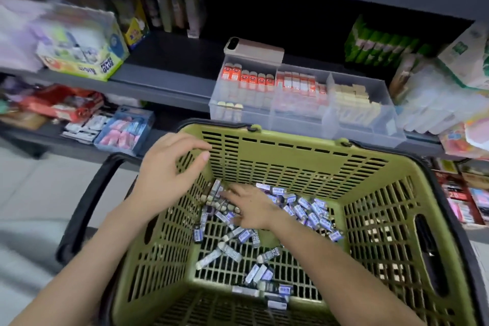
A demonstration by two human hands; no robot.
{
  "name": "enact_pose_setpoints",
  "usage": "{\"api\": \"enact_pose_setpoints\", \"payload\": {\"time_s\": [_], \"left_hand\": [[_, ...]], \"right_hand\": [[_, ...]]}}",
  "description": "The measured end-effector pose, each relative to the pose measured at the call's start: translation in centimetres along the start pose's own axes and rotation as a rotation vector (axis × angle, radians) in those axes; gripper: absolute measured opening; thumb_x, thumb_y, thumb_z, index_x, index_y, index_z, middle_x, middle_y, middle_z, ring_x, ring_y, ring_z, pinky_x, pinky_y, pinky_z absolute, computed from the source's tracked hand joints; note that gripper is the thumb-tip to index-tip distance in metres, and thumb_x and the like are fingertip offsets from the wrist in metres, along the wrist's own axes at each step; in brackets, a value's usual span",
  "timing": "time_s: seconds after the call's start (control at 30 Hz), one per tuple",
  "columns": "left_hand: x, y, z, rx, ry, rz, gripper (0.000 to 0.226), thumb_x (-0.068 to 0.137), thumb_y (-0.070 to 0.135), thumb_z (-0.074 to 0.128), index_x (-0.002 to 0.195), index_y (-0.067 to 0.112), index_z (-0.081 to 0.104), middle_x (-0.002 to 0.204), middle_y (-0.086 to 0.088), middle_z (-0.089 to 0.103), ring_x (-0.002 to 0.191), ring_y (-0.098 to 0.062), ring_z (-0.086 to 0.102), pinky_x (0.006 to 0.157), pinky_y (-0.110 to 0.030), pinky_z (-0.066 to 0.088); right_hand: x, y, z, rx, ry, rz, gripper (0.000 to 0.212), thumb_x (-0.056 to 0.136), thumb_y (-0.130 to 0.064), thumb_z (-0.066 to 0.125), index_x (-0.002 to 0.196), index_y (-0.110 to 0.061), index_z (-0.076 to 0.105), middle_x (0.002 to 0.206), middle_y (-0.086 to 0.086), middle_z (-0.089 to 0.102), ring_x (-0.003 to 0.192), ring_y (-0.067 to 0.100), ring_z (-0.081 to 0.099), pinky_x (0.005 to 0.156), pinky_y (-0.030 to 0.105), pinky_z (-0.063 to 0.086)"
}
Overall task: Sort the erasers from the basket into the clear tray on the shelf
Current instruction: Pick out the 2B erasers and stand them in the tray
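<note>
From the head view, a green basket (277,151) fills the lower middle, its far rim just in front of the shelf (164,79) edge. A black handle (79,209) hangs folded down outside its left side.

The erasers (312,209) lie loose on the basket floor. They are thickest along the far wall and in the far left corner, with a thinner scatter towards the near wall. The right half of the floor is mostly bare grid, so there is room there.

The right hand (254,209) is down inside the basket, palm down. Its fingers stretch leftward onto the pile in the far left corner and touch the erasers. Blur hides the fingertips, so I cannot tell whether they pinch one.

The left hand (169,167) hovers over the basket's far left corner, above the rim. Its fingers are loosely curled and the thumb is apart. It holds nothing.

The clear tray (365,124) sits at the shelf's front edge, just beyond the basket's far rim, and has three compartments. The left one holds orange-topped packs, the middle red-and-white ones and the right beige blocks. A phone (254,51) rests across the tray's back left corner. Left of the tray the shelf is bare as far as a glue box (84,55).
</note>
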State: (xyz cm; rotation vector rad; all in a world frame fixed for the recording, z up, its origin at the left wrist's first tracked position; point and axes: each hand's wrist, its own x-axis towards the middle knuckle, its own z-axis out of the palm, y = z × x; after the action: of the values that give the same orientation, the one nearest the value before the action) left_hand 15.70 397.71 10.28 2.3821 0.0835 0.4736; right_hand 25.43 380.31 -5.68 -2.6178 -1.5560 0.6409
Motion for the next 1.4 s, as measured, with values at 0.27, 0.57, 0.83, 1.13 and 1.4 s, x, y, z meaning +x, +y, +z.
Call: {"api": "enact_pose_setpoints", "payload": {"time_s": [0.27,0.57,0.83,1.13,1.4], "left_hand": [[0.0,-0.1,-0.1,-0.029,-0.026,-0.018,0.033,0.085,0.034,0.053,0.099,0.011,0.073,0.101,0.002,0.068,0.100,-0.021,0.060,0.094,-0.043,0.044],[-0.1,-0.1,0.3,0.032,-0.051,0.015,0.021,0.084,0.021,0.060,0.098,0.011,0.074,0.100,0.001,0.067,0.100,-0.021,0.059,0.093,-0.035,0.040],[-0.1,-0.1,0.4,0.050,-0.046,0.019,0.014,0.087,0.010,0.067,0.099,0.012,0.073,0.102,0.000,0.067,0.102,-0.021,0.058,0.093,-0.029,0.036],[-0.1,0.7,0.8,-0.272,-0.053,-0.193,0.015,0.089,0.008,0.061,0.095,0.017,0.072,0.096,0.010,0.065,0.092,-0.001,0.058,0.080,-0.011,0.044],[-0.7,3.2,4.7,-0.713,-0.307,-0.750,0.068,0.070,0.047,0.075,0.128,0.033,0.045,0.120,0.007,0.055,0.111,-0.010,0.054,0.099,-0.036,0.042]], "right_hand": [[-4.0,1.2,3.4,0.043,0.039,0.042,0.076,0.080,-0.039,0.056,0.145,-0.038,0.016,0.147,0.005,0.026,0.125,0.026,0.036,0.097,0.039,0.028],[-6.5,2.6,3.2,0.110,-0.008,0.187,0.091,0.080,-0.042,0.063,0.149,-0.031,0.006,0.143,0.003,0.026,0.124,0.026,0.032,0.081,0.032,0.046],[-3.1,1.5,2.5,-0.013,-0.035,0.095,0.073,0.086,-0.035,0.063,0.146,-0.024,0.024,0.118,0.004,0.048,0.103,0.026,0.051,0.060,0.029,0.035],[-3.2,1.2,2.2,0.368,0.040,0.261,0.047,0.086,-0.028,0.066,0.128,-0.013,0.053,0.119,0.005,0.059,0.105,0.023,0.056,0.088,0.029,0.043],[-7.0,-2.7,-6.0,1.226,0.470,0.345,0.006,0.082,-0.016,0.072,0.086,-0.019,0.069,0.055,-0.010,0.059,0.040,0.006,0.045,0.044,0.018,0.039]]}}
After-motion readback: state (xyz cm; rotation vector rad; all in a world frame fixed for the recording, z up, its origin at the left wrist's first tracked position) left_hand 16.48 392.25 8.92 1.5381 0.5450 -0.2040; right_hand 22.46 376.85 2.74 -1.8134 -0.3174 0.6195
